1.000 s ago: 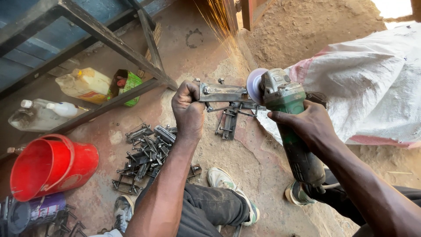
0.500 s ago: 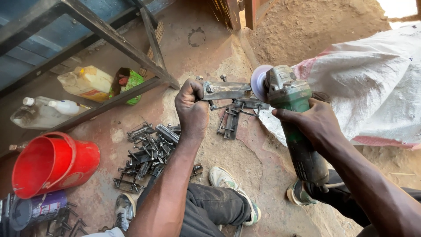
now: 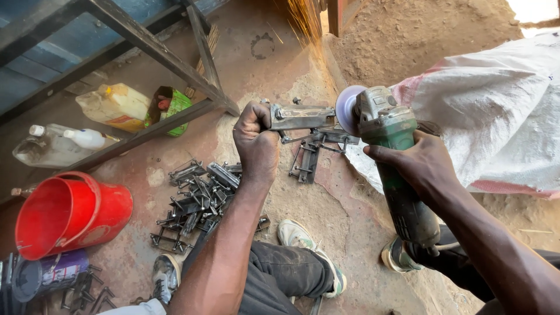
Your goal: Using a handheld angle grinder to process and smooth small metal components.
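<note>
**Grinder on a metal bracket, sparks flying**

A big white woven sack point(image 3: 496, 111) lies over the sandy ground on the right, and a dark steel frame point(image 3: 146, 44) slants across the upper left. Under that frame sit a yellow jug point(image 3: 114, 105), a clear plastic bottle point(image 3: 52, 146) and a green packet point(image 3: 172, 108). A red bucket point(image 3: 70, 213) lies tipped on its side at the lower left, mouth toward me.

In the middle, the right hand point(image 3: 423, 166) wraps tight around the body of a green angle grinder point(image 3: 391, 151), whose disc point(image 3: 347, 108) meets the end of a flat metal bracket point(image 3: 300, 116). The left hand point(image 3: 256, 140) is a closed fist gripping the bracket's other end, holding it above the ground between the two hands. Orange sparks point(image 3: 303, 20) spray toward the top edge.

Below the left forearm a heap of similar metal pieces point(image 3: 195, 198) rests on the concrete, and another such piece point(image 3: 309, 157) lies just under the held bracket. A white sneaker point(image 3: 300, 239) shows near the knees.
</note>
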